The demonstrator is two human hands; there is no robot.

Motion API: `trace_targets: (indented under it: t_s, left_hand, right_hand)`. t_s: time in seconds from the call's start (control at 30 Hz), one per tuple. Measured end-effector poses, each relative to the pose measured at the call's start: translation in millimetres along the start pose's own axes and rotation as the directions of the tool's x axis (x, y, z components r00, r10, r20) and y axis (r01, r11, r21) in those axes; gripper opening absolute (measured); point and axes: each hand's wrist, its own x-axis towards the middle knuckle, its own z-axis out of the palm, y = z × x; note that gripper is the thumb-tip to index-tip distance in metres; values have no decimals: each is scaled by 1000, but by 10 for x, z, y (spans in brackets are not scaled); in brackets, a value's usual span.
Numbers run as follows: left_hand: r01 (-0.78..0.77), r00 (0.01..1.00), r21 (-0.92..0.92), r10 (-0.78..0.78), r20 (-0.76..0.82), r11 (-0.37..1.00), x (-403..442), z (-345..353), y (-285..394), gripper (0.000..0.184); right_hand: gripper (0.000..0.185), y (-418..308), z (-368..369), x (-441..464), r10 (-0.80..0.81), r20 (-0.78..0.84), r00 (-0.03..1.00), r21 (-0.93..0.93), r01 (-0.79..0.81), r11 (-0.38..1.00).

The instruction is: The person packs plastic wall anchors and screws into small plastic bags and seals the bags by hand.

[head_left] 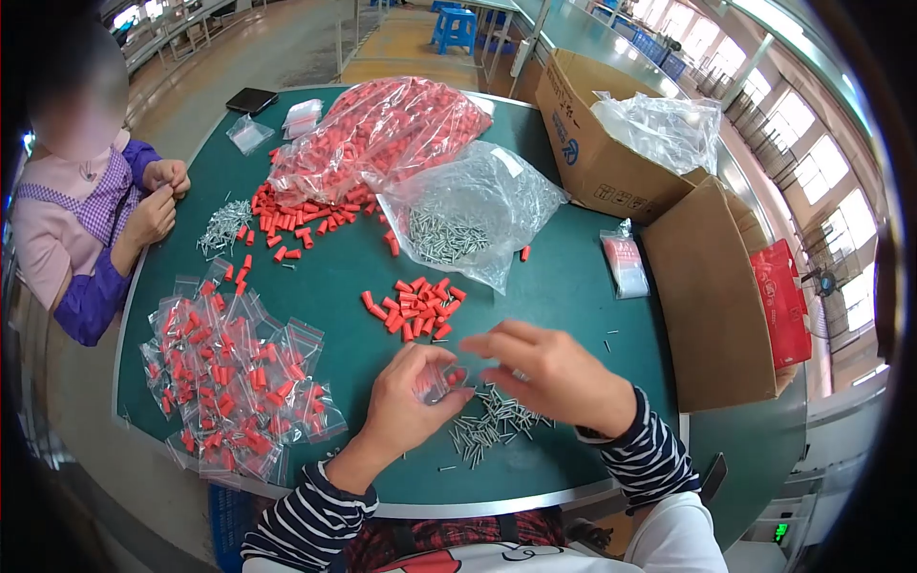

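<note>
- Clear plastic bag [430, 384] pinched in left hand [401, 393], with red pieces inside; right hand [564, 377] just beside, loosely curved near loose screws [497, 425], impossible to tell if gripping anything.
- Already bagged: heap of packets [239, 382] to the left. Still loose on green surface [573, 315]: red pile [415, 307], screws.
- Farther out: large bag of red pieces [392, 124], bag of screws [516, 186], carton [611, 181] with clear plastic [659, 129], second carton [712, 306].

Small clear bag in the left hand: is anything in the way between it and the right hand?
Nothing visible stands between the right hand and the small clear bag, though the left hand partly wraps it. The red plastic plugs and loose screws lie lower, on the green table.
</note>
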Motion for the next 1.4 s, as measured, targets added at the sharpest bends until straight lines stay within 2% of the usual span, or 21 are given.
trace_targets:
  t_s: [0.03,0.47,0.67,0.87,0.97,1.0,1.07,1.1,1.2,1.3,1.4]
  left_hand:
    - [12,1000,-10,-12,2,1000,1,-8,1,41]
    - [36,999,-18,-36,41,999,15,-11,15,41]
    - [31,998,1,-31,56,1000,15,-8,1,41]
    - [18,998,6,-18,60,1000,20,-10,5,41]
    - [24,998,-1,-24,50,1000,9,-17,-8,41]
    - [30,998,-5,-30,46,1000,7,-18,-11,41]
    - [8,999,-1,-8,35,1000,5,-7,-23,41]
    - [-5,999,1,4,35,1000,5,-6,-24,41]
    - [25,997,-11,-24,71,1000,-1,1,-1,41]
    - [34,996,-5,-34,85,999,5,-14,3,41]
    - [2,999,-5,-2,47,1000,15,-31,7,39]
  right_hand:
    - [31,54,-30,-26,26,-20,999,8,-25,1000]
    - [13,336,340,-205,118,302,946,-204,-56,977]
    - [9,280,340,-197,61,311,948,-295,35,955]
    - [8,278,437,-172,104,287,952,-350,3,937]
    - [9,382,336,-178,100,251,963,-49,-90,995]
    - [9,403,315,-201,191,224,956,128,-223,966]
    - [9,424,315,-292,376,224,899,465,-438,770]
    - [8,465,378,-347,442,212,871,678,-458,576]
    - [7,430,297,-356,499,288,817,798,-493,346]
    - [8,452,313,-363,502,178,846,833,-401,381]
    - [8,475,270,-358,480,126,868,550,-464,694]
